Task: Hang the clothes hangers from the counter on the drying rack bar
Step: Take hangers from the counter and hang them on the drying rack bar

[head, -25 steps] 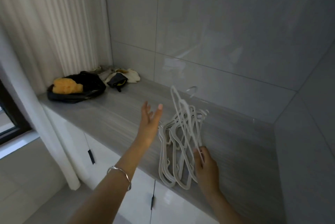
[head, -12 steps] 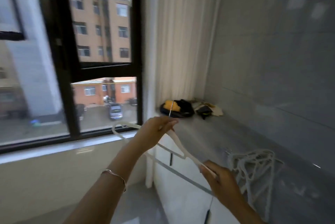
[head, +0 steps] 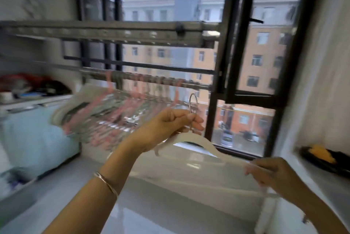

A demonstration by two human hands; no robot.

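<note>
I hold one white clothes hanger (head: 208, 147) in the air in front of the window. My left hand (head: 176, 125) pinches it at the base of its metal hook (head: 192, 105). My right hand (head: 274, 175) grips its right end. The drying rack bar (head: 195, 84) runs across the view just above and behind the hook, apart from it. Several pink and clear hangers (head: 121, 112) hang on that bar to the left, blurred. The counter's corner (head: 322, 180) shows at the right edge; the pile of hangers on it is out of view.
A black-framed window (head: 246, 63) stands behind the rack, one pane swung inward at the right. A higher rack rail (head: 113, 31) crosses above. A black bag with a yellow item (head: 322, 156) lies on the counter. Light blue fabric (head: 34, 139) and a cluttered shelf sit at left.
My view has swung left from the counter to the window and rack. Both hands carried the white hanger up toward the bar; a second ago it lay in the pile on the counter.
</note>
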